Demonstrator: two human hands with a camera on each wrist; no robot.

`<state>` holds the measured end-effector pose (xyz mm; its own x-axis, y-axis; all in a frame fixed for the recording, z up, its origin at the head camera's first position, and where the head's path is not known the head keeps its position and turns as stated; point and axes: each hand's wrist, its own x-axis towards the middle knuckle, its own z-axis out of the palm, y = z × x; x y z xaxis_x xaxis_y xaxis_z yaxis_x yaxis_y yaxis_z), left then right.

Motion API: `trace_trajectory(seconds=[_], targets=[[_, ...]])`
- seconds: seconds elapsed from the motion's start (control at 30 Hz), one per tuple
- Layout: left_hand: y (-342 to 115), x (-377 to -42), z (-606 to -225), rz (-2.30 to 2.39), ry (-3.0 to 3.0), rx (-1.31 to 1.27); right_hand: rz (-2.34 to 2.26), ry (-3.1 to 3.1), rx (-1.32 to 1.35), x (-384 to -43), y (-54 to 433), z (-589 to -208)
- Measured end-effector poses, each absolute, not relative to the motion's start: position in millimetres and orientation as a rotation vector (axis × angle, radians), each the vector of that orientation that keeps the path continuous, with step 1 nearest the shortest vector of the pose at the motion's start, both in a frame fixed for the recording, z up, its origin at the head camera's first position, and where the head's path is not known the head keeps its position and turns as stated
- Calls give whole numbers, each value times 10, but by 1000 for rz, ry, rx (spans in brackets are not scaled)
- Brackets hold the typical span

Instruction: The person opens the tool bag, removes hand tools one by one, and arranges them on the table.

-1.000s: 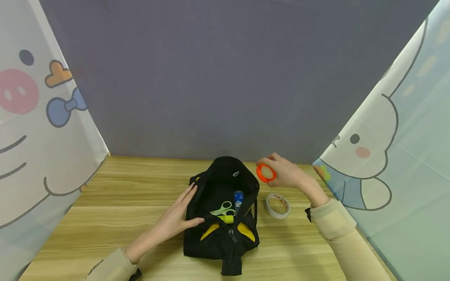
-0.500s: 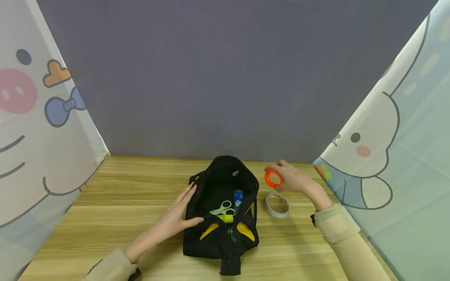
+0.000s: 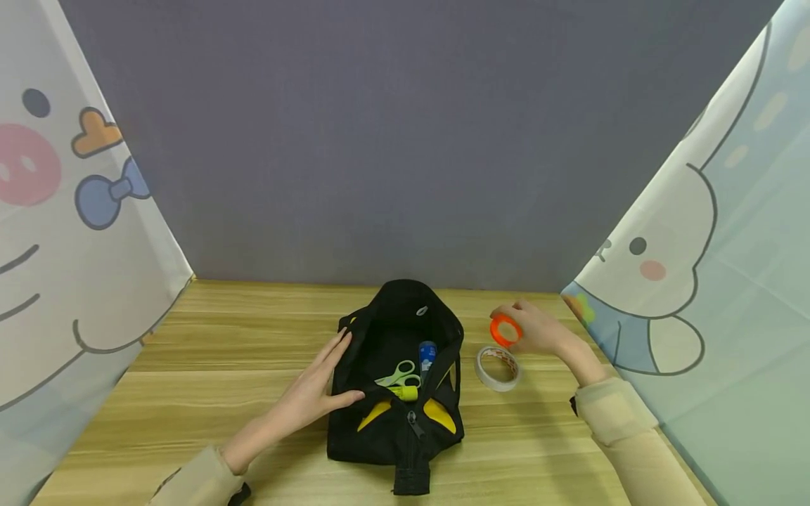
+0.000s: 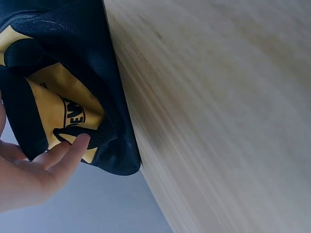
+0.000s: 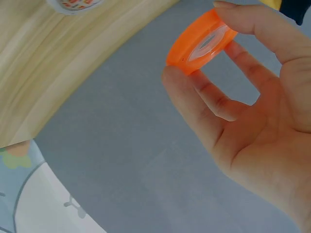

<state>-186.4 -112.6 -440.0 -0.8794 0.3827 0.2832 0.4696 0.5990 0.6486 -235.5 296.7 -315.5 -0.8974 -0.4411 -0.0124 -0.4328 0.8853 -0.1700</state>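
Note:
An open black bag with yellow patches stands on the wooden table. My left hand lies along its left side, fingers spread and thumb across the front rim; in the left wrist view the fingers rest on a yellow panel with dark lettering. My right hand, right of the bag, pinches an orange tape roll between thumb and fingertips, its hole facing sideways. Just below it, a white tape roll lies flat on the table. Inside the bag are pale green scissors, a blue cylinder and a yellow-capped item.
The wooden table ends at a grey backdrop. Cartoon-printed cloth walls stand at left and right. The bag's zipper pull and end tab point to the near edge.
My right hand has moved right and slightly down with the orange tape roll, away from the bag to just above the white roll. The left hand stays on the bag.

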Motion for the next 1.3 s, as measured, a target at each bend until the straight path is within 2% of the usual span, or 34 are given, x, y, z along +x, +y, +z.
trace_trajectory(seconds=[1.3], targets=[[-1116, -1877, -4402, -1178, -2703, -728, -359, 2898, -310, -2210, 3613, -3796]])
